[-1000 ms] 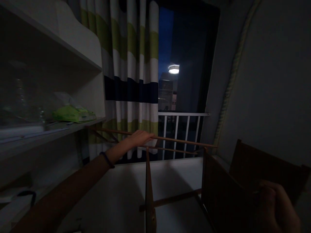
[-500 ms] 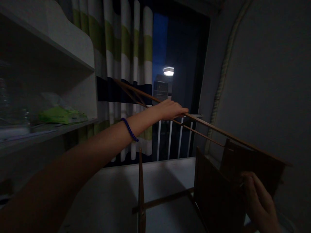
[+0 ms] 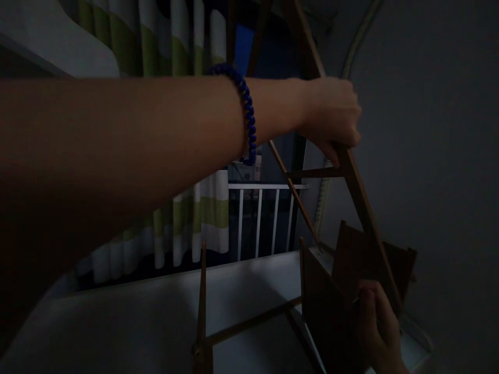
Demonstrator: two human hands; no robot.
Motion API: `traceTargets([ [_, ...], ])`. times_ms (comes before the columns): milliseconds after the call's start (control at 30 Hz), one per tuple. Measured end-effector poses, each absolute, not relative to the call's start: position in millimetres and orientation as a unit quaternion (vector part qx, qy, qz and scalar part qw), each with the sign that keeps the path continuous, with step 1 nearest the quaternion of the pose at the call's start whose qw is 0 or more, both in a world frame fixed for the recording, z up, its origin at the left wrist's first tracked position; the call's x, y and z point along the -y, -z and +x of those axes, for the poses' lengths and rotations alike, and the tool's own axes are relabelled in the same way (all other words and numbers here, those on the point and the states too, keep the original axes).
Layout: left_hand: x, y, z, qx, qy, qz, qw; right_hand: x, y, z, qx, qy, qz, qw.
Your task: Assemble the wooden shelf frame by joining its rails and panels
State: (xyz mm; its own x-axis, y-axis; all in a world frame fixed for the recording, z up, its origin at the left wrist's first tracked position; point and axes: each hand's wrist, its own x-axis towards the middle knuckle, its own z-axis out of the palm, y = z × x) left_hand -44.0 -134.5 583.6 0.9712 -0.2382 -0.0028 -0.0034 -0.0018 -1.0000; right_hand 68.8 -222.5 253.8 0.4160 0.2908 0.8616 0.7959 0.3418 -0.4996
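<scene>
My left hand (image 3: 331,117) is closed round a slanted wooden bar (image 3: 360,200) of a folding wooden frame, held high and almost upright. A blue coiled band (image 3: 245,111) sits on that wrist. My right hand (image 3: 376,324) grips the top edge of a dark brown wooden panel (image 3: 325,309) at the lower right. A thinner rod (image 3: 292,187) and a short cross piece (image 3: 315,173) of the frame run below my left hand. Another wooden upright (image 3: 202,306) with a cross bar (image 3: 253,322) stands in front.
A white surface (image 3: 136,317) lies below the frame. A curtain (image 3: 187,52) striped green, white and dark hangs at the left, beside a dark window with a white railing (image 3: 261,213). A grey wall (image 3: 440,130) is close on the right.
My left hand has swung the wooden frame up from lying flat to nearly upright. My view has turned right, so the shelf with the green pack is out of sight.
</scene>
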Motion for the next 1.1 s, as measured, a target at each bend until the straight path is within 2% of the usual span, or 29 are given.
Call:
traceTargets([
  [167, 145, -614, -46, -0.097, 0.053, -0.632, 0.767, 232, -247, 59, 0.471, 0.15, -0.548, 0.675],
  [400, 152, -640, -52, -0.065, 0.066, -0.583, 0.807, 235, -265, 79, 0.474, 0.212, -0.561, 0.644],
  [533, 149, -653, -64, -0.027, 0.021, -0.578, 0.815, 229, -285, 79, 0.423, 0.242, -0.581, 0.652],
  [667, 144, -661, -80, 0.07, -0.013, -0.557, 0.828, 203, -288, 78, 0.403, 0.25, -0.539, 0.696],
  [767, 141, -662, -89, 0.15, -0.044, -0.539, 0.828, 167, -277, 89, 0.342, 0.2, -0.495, 0.773],
  [900, 131, -659, -97, 0.182, -0.077, -0.586, 0.786, 116, -253, 114, 0.244, 0.046, -0.377, 0.892],
  [967, 123, -658, -99, 0.192, -0.094, -0.603, 0.768, 95, -238, 125, 0.213, -0.009, -0.354, 0.911],
  [1100, 102, -651, -100, 0.183, -0.129, -0.615, 0.756, 65, -199, 145, 0.186, -0.031, -0.362, 0.913],
])
